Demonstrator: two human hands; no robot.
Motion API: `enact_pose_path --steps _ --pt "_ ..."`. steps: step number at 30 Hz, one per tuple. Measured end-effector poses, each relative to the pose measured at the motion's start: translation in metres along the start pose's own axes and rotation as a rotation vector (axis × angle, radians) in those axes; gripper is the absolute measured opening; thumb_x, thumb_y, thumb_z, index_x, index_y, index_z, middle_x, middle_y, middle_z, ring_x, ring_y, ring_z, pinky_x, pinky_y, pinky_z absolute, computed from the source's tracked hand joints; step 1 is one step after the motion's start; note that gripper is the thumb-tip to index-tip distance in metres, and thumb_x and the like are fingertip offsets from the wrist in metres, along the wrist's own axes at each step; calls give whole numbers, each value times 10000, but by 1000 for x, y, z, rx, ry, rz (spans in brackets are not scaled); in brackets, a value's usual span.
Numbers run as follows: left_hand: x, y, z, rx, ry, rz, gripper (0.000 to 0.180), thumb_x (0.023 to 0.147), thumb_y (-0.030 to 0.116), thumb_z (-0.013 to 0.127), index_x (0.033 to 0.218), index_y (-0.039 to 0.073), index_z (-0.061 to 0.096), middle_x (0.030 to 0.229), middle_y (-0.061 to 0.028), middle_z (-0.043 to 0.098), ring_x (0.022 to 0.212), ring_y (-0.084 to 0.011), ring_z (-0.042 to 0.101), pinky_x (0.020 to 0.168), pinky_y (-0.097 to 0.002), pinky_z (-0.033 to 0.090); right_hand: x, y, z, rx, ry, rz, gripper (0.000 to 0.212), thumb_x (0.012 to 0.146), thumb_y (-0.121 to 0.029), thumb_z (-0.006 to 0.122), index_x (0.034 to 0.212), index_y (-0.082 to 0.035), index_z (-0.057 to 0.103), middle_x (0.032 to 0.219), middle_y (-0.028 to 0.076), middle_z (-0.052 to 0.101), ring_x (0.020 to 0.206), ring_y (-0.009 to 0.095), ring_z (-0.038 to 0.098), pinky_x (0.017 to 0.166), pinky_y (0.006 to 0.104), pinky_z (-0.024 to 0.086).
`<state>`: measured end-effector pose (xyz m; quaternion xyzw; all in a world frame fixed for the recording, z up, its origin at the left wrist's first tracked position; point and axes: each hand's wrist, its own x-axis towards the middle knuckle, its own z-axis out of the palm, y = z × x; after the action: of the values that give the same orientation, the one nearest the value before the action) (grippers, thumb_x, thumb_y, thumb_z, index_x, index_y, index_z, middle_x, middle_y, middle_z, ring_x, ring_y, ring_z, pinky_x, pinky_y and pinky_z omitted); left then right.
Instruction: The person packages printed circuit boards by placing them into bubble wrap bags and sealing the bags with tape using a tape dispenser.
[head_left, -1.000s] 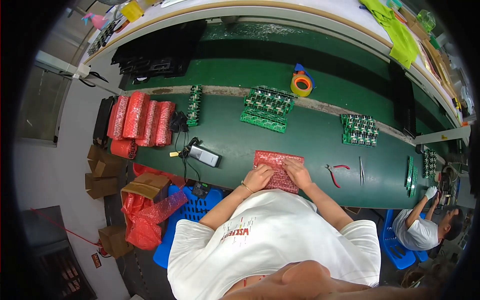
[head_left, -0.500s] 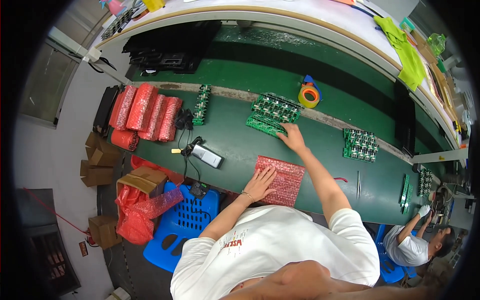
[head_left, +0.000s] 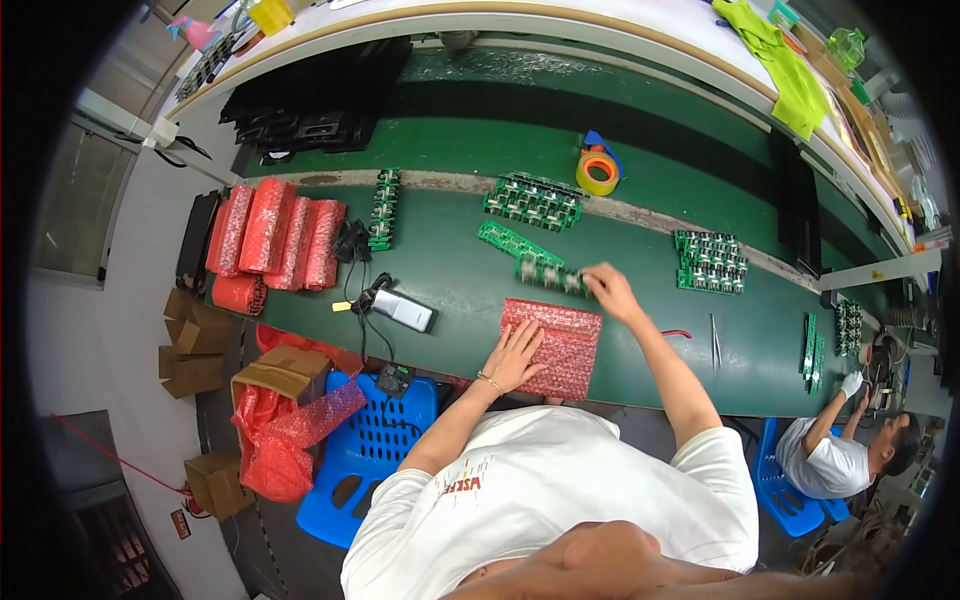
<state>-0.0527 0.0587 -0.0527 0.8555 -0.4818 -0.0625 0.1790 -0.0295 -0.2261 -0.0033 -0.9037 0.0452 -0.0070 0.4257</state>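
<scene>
"State of the fingers?"

"Right hand (head_left: 613, 292): fingers closed on the right end of a board (head_left: 550, 276), motion-blurred. Left hand (head_left: 513, 357): fingers spread flat on the red wrap (head_left: 572, 362), gripping nothing visible."

"Position of the board?"

"Leftward from the right fingers, long axis roughly left to right, just beyond the wrap's far edge. Right hand nearer. Whether it clears the tabletop (head_left: 450, 262) cannot be determined."

"Farther out?"

"A second board (head_left: 520, 243) just beyond, then a board cluster (head_left: 533, 203)."
</scene>
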Motion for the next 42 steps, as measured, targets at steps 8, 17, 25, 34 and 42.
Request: enact_pose_path --steps 8,17,25,34,42 --pt "-1 3 4 19 49 3 671 878 410 533 1405 28 371 1445 -160 365 1351 -308 320 1130 -434 213 -47 28 47 -93 -120 -63 212 902 -160 560 1038 -59 688 954 75 605 785 223 541 771 317 425" --pt "15 23 -15 -21 91 -91 676 872 399 545 1401 17 366 1422 -159 391 1323 -329 345 1122 -441 227 -42 21 54 -253 -33 -22 219 900 -202 554 1060 -131 685 1121 64 583 921 234 538 843 360 404" --pt "-5 22 11 147 130 -10 672 875 394 532 1397 7 359 1412 -159 396 1298 -335 363 1118 -453 219 -30 12 45 -34 -251 132 247 821 -113 643 1067 -86 661 1029 82 598 906 232 542 788 316 429" --pt "3 16 -5 -33 -63 -54 662 874 359 536 1409 16 352 1447 -153 366 1331 -327 334 1122 -465 208 -26 -2 38 53 -366 176 313 771 -57 664 1083 -56 632 964 95 602 881 256 556 795 334 443" --pt "17 7 -15 142 181 72 606 870 239 523 1419 46 352 1482 -137 331 1376 -297 293 1132 -448 207 -46 -11 45 -258 -12 -279 319 768 -56 591 1085 -88 589 1002 105 553 907 307 515 831 374 436"
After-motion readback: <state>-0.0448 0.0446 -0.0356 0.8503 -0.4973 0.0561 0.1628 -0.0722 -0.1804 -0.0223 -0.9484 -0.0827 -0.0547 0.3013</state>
